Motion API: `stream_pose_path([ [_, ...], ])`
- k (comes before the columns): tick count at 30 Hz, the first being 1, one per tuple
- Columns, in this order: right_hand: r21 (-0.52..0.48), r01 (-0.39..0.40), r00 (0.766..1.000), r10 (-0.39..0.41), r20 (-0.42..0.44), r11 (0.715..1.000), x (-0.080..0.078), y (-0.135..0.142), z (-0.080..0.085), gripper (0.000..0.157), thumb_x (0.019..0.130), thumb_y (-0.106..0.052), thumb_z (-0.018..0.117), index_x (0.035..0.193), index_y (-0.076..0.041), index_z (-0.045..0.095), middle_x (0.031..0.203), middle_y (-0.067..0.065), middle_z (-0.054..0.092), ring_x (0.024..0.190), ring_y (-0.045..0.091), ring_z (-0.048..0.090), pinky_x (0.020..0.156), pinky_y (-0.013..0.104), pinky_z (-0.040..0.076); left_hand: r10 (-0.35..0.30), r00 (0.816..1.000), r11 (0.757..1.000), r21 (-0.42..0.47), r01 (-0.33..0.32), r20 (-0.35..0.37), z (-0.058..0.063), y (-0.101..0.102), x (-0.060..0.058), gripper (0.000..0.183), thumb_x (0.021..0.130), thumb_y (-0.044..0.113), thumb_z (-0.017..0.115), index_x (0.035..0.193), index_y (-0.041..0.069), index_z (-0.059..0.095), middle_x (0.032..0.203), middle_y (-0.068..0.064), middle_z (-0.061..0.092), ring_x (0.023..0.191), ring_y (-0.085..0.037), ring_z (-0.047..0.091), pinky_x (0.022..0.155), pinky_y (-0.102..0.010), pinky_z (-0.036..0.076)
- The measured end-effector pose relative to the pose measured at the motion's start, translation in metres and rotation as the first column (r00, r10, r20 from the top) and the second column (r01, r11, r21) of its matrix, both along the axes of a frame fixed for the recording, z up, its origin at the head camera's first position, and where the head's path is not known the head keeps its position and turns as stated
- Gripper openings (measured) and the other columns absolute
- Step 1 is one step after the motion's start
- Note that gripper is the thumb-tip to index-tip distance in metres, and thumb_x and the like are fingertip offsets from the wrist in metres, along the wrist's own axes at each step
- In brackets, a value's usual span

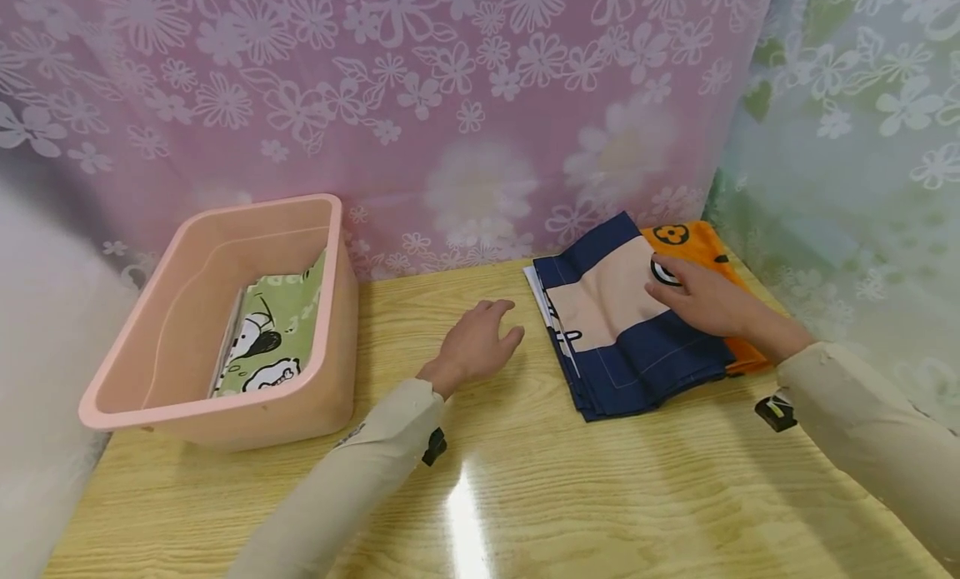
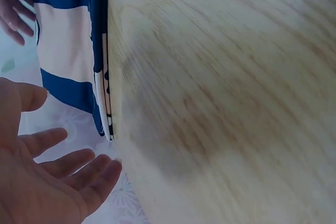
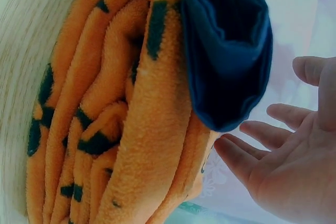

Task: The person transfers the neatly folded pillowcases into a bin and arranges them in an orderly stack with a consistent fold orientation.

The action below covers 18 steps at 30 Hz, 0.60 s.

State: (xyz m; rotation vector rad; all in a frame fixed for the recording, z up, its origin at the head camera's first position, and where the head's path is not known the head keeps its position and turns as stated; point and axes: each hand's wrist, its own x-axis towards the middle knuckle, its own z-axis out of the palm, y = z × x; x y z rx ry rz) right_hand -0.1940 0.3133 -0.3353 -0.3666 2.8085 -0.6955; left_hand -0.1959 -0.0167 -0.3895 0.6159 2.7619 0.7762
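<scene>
A folded navy and beige cloth [image 1: 603, 291] with black print lies at the right of the table, partly on top of a folded orange fleece blanket [image 1: 701, 242] with dark motifs. My right hand [image 1: 708, 300] is over the cloth's right side, fingers extended and slightly spread. In the right wrist view, its fingertips are close to the navy fold [image 3: 226, 82], beside the thick orange layers [image 3: 157, 145]. To the left of the cloth, my left hand [image 1: 474, 343] hovers above the table, fingers loosely bent and holding nothing. The left wrist view shows its palm and parted fingers near the cloth's edge.
On the left of the wooden table [image 1: 570, 496] stands a pink plastic tub [image 1: 347, 337]. Inside it lies a folded green cloth [image 1: 303, 312] with a cartoon dog print. A pink flowered curtain [image 1: 390, 129] hangs behind, and a pale green one [image 1: 847, 187] at the right.
</scene>
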Motion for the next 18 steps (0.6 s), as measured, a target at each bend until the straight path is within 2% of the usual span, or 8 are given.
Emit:
stream_pose_path([
  [5,-0.021,0.032,0.999,-0.031,0.03,0.999,0.0,-0.001,0.002,0.075,0.101,-0.047,0.04,0.15,0.005,0.016,0.147,0.032,0.025,0.127,0.049,0.034,0.099,0.062,0.031,0.035,0.99,0.988,0.147,-0.055,0.137,-0.006,0.004,-0.007,0.052,0.101,0.036,0.046,0.143,0.007,0.042,0.141,-0.012,0.045,0.126,-0.027,0.045,0.102,-0.042,0.038],
  [8,-0.039,0.067,0.996,-0.064,0.068,0.997,-0.001,0.0,0.004,0.076,0.101,-0.047,0.038,0.148,0.008,0.016,0.146,0.035,0.024,0.126,0.052,0.033,0.098,0.064,0.031,0.039,0.97,0.965,0.244,-0.099,0.238,-0.01,0.006,-0.012,0.052,0.101,0.035,0.045,0.142,0.003,0.041,0.139,-0.015,0.047,0.119,-0.028,0.052,0.097,-0.042,0.042],
  [9,-0.046,0.081,0.994,-0.078,0.08,0.996,-0.001,0.001,0.004,0.076,0.102,-0.047,0.037,0.147,0.009,0.015,0.146,0.035,0.023,0.127,0.053,0.031,0.099,0.064,0.03,0.035,0.956,0.952,0.281,-0.121,0.293,-0.011,0.007,-0.013,0.053,0.101,0.035,0.045,0.143,0.002,0.039,0.139,-0.016,0.046,0.115,-0.028,0.055,0.095,-0.041,0.045],
  [11,-0.056,0.115,0.989,-0.109,0.1,0.992,-0.002,0.003,0.004,0.075,0.102,-0.046,0.037,0.147,0.011,0.016,0.144,0.037,0.024,0.126,0.054,0.031,0.099,0.064,0.03,0.022,0.915,0.92,0.35,-0.176,0.403,-0.012,0.009,-0.015,0.054,0.101,0.033,0.046,0.143,0.0,0.037,0.138,-0.016,0.046,0.113,-0.029,0.056,0.092,-0.04,0.048],
  [14,-0.078,0.153,0.982,-0.143,0.121,0.985,-0.004,0.007,0.003,0.075,0.102,-0.045,0.037,0.146,0.012,0.016,0.141,0.038,0.028,0.125,0.053,0.032,0.099,0.063,0.031,-0.011,0.825,0.846,0.445,-0.294,0.566,-0.013,0.011,-0.017,0.054,0.101,0.029,0.049,0.142,-0.003,0.038,0.137,-0.018,0.047,0.111,-0.03,0.057,0.085,-0.04,0.052],
  [16,-0.086,0.173,0.978,-0.161,0.132,0.981,-0.006,0.01,0.002,0.074,0.102,-0.045,0.037,0.145,0.013,0.018,0.139,0.038,0.03,0.124,0.052,0.034,0.099,0.062,0.032,-0.025,0.77,0.794,0.481,-0.372,0.637,-0.015,0.013,-0.018,0.052,0.1,0.025,0.051,0.14,-0.005,0.039,0.134,-0.02,0.049,0.115,-0.03,0.055,0.083,-0.04,0.053],
  [18,-0.091,0.18,0.975,-0.166,0.145,0.979,-0.009,0.012,0.0,0.073,0.102,-0.045,0.037,0.144,0.014,0.022,0.139,0.038,0.032,0.124,0.052,0.034,0.1,0.062,0.031,-0.023,0.734,0.753,0.495,-0.434,0.679,-0.016,0.015,-0.02,0.051,0.099,0.023,0.052,0.139,-0.005,0.041,0.131,-0.02,0.052,0.113,-0.03,0.057,0.083,-0.04,0.053],
])
